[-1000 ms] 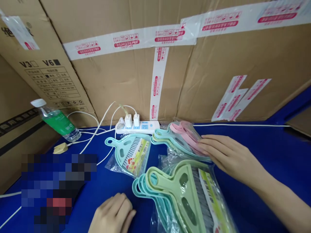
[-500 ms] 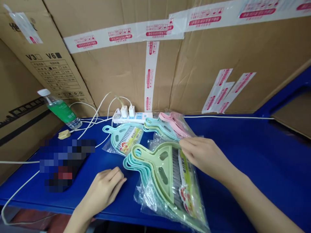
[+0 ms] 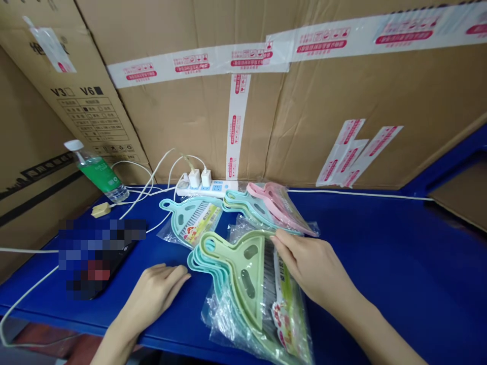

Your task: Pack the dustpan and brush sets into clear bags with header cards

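Observation:
A green dustpan (image 3: pixel 251 291) with a grey brush (image 3: pixel 270 289), packed in clear plastic, tops a stack in front of me. Several blue dustpans (image 3: pixel 216 271) lie beneath it, their handles pointing left. My right hand (image 3: pixel 304 258) pinches the far right edge of the green dustpan and its bag. Loosely curled, my left hand (image 3: pixel 162 289) rests on the table left of the blue handles, with nothing visible in it. Behind the stack lie a single bagged blue dustpan (image 3: pixel 186 218) and a small pile with a pink dustpan (image 3: pixel 274 203) on top.
A white power strip (image 3: pixel 224 188) with plugged-in chargers sits against the cardboard wall (image 3: pixel 182 116). At left on the blue table (image 3: pixel 365 263) are a tilted water bottle (image 3: pixel 99 175), white cables and a partly blurred dark object (image 3: pixel 102 263).
The view has shifted slightly. The stack and my right hand sit a little further left in view, the right hand still at the dustpan's edge. My left hand stays curled on the table.

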`<state>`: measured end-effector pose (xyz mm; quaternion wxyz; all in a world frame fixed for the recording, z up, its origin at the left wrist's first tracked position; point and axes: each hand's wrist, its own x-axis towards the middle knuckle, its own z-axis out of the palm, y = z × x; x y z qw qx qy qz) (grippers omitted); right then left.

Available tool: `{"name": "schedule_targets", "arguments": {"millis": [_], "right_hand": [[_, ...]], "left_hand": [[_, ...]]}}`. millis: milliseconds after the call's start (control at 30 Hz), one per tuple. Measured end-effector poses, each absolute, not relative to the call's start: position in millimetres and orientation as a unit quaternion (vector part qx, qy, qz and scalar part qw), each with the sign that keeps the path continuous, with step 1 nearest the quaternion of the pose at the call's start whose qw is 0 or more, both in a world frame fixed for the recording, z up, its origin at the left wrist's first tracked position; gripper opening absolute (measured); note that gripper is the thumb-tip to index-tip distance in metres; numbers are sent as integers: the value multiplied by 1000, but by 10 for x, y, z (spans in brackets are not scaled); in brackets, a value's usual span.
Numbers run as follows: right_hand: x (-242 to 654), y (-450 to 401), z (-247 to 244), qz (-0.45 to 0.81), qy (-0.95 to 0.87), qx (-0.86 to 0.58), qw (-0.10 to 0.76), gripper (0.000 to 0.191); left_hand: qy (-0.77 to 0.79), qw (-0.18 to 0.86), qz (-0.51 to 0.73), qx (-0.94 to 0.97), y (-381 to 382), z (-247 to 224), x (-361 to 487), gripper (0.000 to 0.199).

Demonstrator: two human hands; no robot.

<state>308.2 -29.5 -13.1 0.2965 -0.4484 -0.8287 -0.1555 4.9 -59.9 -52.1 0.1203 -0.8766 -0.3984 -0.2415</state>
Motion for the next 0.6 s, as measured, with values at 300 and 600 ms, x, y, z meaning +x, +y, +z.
{"name": "schedule_targets", "arguments": {"millis": [300,600], "right_hand": [[3064,-238,-170,-203,-818,-439,313,48],[3163,-554,-388,-220,-759,-468,397,35]], "left_hand": [[-382,85,-287,-874,-688,-517,6,28],[-351,84,-224,-906,-760,-570,-8,46]]}}
